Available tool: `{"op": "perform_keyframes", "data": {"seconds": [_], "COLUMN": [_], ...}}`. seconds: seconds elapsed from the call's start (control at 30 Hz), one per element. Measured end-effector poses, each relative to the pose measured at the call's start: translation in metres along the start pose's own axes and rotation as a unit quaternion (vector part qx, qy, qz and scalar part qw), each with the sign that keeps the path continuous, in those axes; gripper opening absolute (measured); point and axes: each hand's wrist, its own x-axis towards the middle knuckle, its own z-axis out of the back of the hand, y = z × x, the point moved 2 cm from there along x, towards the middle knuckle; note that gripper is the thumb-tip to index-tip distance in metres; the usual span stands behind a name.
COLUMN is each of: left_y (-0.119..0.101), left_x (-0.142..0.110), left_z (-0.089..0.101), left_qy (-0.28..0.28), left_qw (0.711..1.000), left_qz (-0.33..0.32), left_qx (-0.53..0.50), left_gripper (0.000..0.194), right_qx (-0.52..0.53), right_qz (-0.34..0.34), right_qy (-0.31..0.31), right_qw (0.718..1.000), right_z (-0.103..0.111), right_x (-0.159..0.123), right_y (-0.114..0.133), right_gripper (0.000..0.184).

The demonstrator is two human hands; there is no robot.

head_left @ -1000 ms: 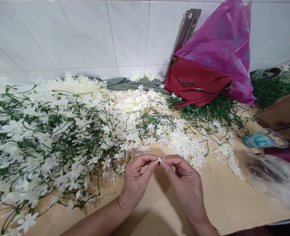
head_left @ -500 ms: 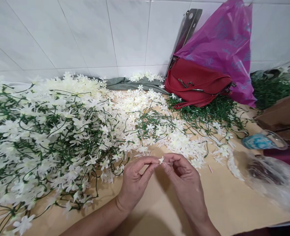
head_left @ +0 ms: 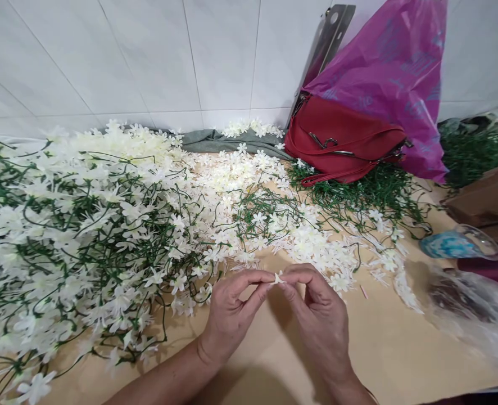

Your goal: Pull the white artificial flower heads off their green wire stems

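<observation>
A small white artificial flower point(head_left: 278, 278) is pinched between both my hands, above the tan tabletop point(head_left: 384, 343). My left hand point(head_left: 234, 306) grips its left side with thumb and forefinger. On the other side, the thumb and forefinger of my right hand point(head_left: 318, 306) are closed on it too. The fingertips hide most of the flower. Just beyond my hands lies a heap of loose white blossoms point(head_left: 316, 247). To the left spreads a large pile of white flowers on green stems point(head_left: 105, 242).
A red handbag point(head_left: 342, 138) rests on green stems point(head_left: 367, 188) near the tiled wall, with a purple plastic bag point(head_left: 401, 84) behind it. At the right are a clear cup with blue patterning point(head_left: 455, 244), a clear plastic bag point(head_left: 476, 315) and a brown box point(head_left: 489, 197).
Both hands stay in nearly the same spot. The small flower has shifted slightly in the fingertips, and the thin white strand seen by the right fingers half a second ago no longer shows.
</observation>
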Motion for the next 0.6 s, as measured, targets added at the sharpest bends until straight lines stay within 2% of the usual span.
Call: {"op": "perform_keyframes", "data": {"seconds": [0.1, 0.37, 0.5, 0.6], "left_y": [0.0003, 0.0001, 0.0022, 0.0003], "left_x": [0.0008, 0.0017, -0.0004, 0.0], "left_z": [-0.0004, -0.0012, -0.0024, -0.0039], "left_qy": [0.0, 0.022, 0.023, 0.015], "left_qw": [1.0, 0.999, 0.997, 0.998], "left_qz": [0.011, 0.049, 0.072, 0.061], "left_qx": [-0.001, -0.001, -0.014, 0.008], "left_gripper": [0.013, 0.007, 0.014, 0.017], "right_qx": [-0.001, 0.068, 0.091, 0.094], "right_qz": [0.007, -0.03, -0.062, -0.087], "right_qy": [0.003, 0.017, 0.001, 0.002], "right_qw": [1.0, 0.997, 0.994, 0.992], "right_z": [-0.0001, -0.0003, 0.0002, 0.0004], "right_x": [0.0002, -0.0013, 0.0, -0.0004], "right_y": [-0.0024, -0.0052, -0.0075, -0.0094], "right_gripper": [0.008, 0.007, 0.007, 0.009]}}
